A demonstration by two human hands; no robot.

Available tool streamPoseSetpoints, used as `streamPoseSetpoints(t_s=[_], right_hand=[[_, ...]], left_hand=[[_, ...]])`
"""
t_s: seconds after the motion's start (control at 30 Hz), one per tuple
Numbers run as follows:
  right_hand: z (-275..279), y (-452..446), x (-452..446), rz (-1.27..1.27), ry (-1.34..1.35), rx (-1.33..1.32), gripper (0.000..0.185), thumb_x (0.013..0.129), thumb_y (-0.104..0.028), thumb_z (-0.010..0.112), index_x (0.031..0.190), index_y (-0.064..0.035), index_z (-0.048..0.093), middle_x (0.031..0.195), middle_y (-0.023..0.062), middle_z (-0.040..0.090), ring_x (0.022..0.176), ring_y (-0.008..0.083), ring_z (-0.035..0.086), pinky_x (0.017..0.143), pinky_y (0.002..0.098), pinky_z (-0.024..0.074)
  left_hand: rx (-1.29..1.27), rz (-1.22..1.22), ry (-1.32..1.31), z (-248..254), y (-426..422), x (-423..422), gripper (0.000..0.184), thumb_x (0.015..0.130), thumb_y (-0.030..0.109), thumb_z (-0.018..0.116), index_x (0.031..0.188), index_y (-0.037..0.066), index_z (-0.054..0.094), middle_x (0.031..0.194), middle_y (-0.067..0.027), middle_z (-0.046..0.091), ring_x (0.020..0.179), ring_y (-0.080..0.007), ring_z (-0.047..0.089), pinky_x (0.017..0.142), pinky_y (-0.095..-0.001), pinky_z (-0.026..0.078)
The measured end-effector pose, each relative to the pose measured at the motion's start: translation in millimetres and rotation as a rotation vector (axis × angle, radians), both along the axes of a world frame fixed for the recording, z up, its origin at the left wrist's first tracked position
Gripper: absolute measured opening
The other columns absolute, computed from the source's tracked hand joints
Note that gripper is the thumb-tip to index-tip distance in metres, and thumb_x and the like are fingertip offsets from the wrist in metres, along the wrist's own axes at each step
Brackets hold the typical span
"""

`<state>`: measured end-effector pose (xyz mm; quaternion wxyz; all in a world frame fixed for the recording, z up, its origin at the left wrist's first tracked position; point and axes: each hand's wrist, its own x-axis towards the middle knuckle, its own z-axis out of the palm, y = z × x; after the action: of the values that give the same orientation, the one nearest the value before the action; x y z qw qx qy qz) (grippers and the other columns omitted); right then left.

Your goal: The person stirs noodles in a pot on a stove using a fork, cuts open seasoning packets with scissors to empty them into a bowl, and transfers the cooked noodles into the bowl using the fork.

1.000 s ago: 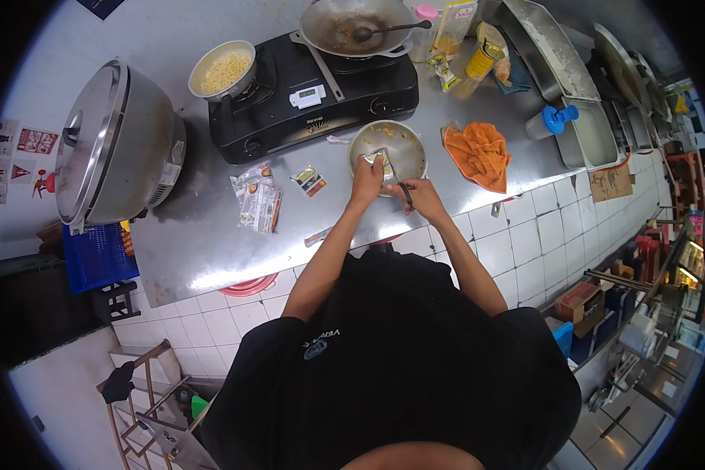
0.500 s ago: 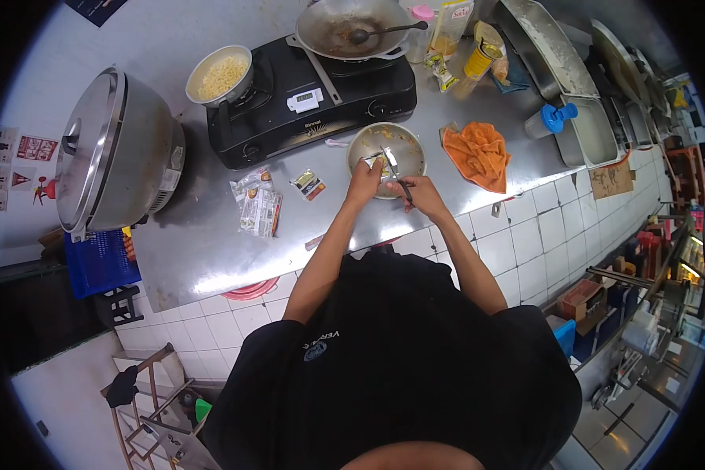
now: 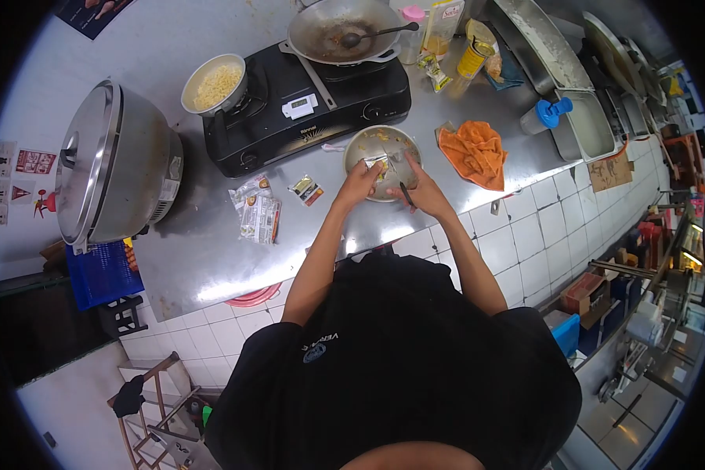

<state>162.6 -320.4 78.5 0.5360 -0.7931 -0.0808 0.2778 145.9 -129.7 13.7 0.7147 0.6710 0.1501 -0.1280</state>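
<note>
Opening out since the earlier frame, the right hand [image 3: 425, 191] is now spreading its fingers over the bowl [image 3: 359, 149], while the left hand [image 3: 358, 185] is keeping almost the same pose.

A steel table [image 3: 204, 262] is carrying everything. Along its far edge a black stove [image 3: 348, 94] is sitting, and a big lidded pot [image 3: 142, 160] is standing at the far left corner. The bowl is resting toward the near edge, just in front of the stove's right half, and an orange cloth [image 3: 474, 155] is lying to its right. Some plastic wrappers [image 3: 260, 215] are lying nearer the left edge.

Dark-handled scissors [image 3: 406, 193] are slanting beside the right hand's inner side, their handle pointing back toward the near edge; how firmly the splayed hand is holding them, I cannot tell, and their blades are hard to make out. A small packet [image 3: 374, 162] is hanging over the bowl, pinched in the left hand's closed fingers. It is lying to the left of the right hand, so the left is nearer. Smallest of all, a loose sachet [image 3: 306, 189] is lying between wrappers and bowl.
</note>
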Motion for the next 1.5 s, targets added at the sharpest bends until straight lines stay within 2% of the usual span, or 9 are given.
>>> streamPoseSetpoints(t_s=[0.13,0.2,0.4,0.5,0.57,0.67,1.0,1.3,1.5], right_hand=[[8.5,-2.6,0.6,-0.005,-0.037,-0.076,0.101,0.071,-0.034,0.084,0.151,-0.0106,0.027,0.063,0.0040,0.058,0.051,0.0126,0.055,0.044,0.0261,0.0444],[3.0,-4.3,5.0,0.096,0.048,-0.105,0.085,0.073,-0.031,0.082,0.144,-0.0098,0.041,0.062,0.0052,0.059,0.050,0.0123,0.054,0.043,0.0277,0.0432],[-3.7,-3.9,1.4,0.090,0.021,-0.117,0.072,0.078,-0.033,0.079,0.139,-0.0105,0.049,0.059,0.0061,0.057,0.051,0.0140,0.053,0.048,0.0294,0.0449],[-16.9,-6.1,-1.6,0.160,-0.422,-0.326,0.064,0.078,-0.033,0.077,0.134,-0.0124,0.054,0.068,0.0131,0.063,0.061,0.0262,0.060,0.060,0.0368,0.0501],[-16.4,-4.6,-6.2,0.156,-0.432,-0.429,0.061,0.078,-0.032,0.076,0.132,-0.0133,0.055,0.075,0.0160,0.065,0.070,0.0320,0.062,0.067,0.0406,0.0503],[-12.8,1.9,-9.5,0.163,-0.415,-0.568,0.053,0.079,-0.030,0.073,0.127,-0.0147,0.058,0.086,0.0193,0.068,0.083,0.0391,0.065,0.076,0.0461,0.0507],[-19.3,11.7,-6.2,0.211,-0.326,-0.648,0.042,0.077,-0.016,0.065,0.119,-0.0182,0.063,0.093,0.0199,0.068,0.090,0.0383,0.066,0.081,0.0473,0.0521],[-17.7,16.1,-9.4,0.166,-0.346,-0.679,0.038,0.077,-0.016,0.064,0.115,-0.0182,0.064,0.092,0.0195,0.069,0.090,0.0380,0.066,0.081,0.0475,0.0521],[-31.9,12.8,-13.8,0.090,-0.373,-0.676,0.040,0.077,-0.020,0.064,0.116,-0.0112,0.059,0.092,0.0194,0.068,0.088,0.0381,0.066,0.076,0.0507,0.0522]], left_hand=[[-0.056,-0.102,0.013,0.8,11.5,7.5,0.036,0.097,0.038,0.056,0.097,0.002,0.052,0.065,0.0016,0.049,0.052,-0.0069,0.045,0.046,-0.0236,0.039],[-0.065,-0.147,0.000,4.4,15.8,9.3,0.035,0.096,0.038,0.056,0.099,0.003,0.053,0.065,0.0021,0.049,0.052,-0.0067,0.044,0.047,-0.0234,0.040],[0.252,-0.285,-0.143,36.0,25.1,17.6,0.028,0.094,0.027,0.061,0.107,0.003,0.056,0.072,-0.0048,0.059,0.054,-0.0100,0.052,0.051,-0.0274,0.044],[0.540,-0.275,-0.139,35.6,30.6,20.6,0.025,0.090,0.020,0.064,0.107,0.004,0.058,0.078,-0.0121,0.065,0.065,-0.0236,0.064,0.062,-0.0361,0.050],[0.681,-0.148,-0.504,24.7,30.9,20.6,0.022,0.087,0.016,0.065,0.105,0.005,0.060,0.089,-0.0172,0.066,0.083,-0.0367,0.065,0.075,-0.0436,0.050],[0.729,-0.078,-0.459,24.5,22.3,17.2,0.020,0.086,0.014,0.064,0.104,0.005,0.063,0.100,-0.0175,0.065,0.095,-0.0406,0.061,0.080,-0.0461,0.048],[0.746,-0.008,-0.611,15.6,14.6,9.5,0.025,0.085,0.005,0.063,0.109,0.003,0.067,0.101,-0.0152,0.059,0.084,-0.0311,0.064,0.074,-0.0379,0.051],[0.792,-0.172,-0.532,27.2,11.2,17.7,0.027,0.085,0.017,0.068,0.109,0.007,0.068,0.091,-0.0142,0.060,0.079,-0.0303,0.063,0.071,-0.0381,0.050],[0.731,-0.077,-0.741,10.5,9.8,25.1,0.009,0.082,0.007,0.063,0.088,0.000,0.064,0.088,-0.0171,0.060,0.087,-0.0386,0.058,0.076,-0.0445,0.047]])
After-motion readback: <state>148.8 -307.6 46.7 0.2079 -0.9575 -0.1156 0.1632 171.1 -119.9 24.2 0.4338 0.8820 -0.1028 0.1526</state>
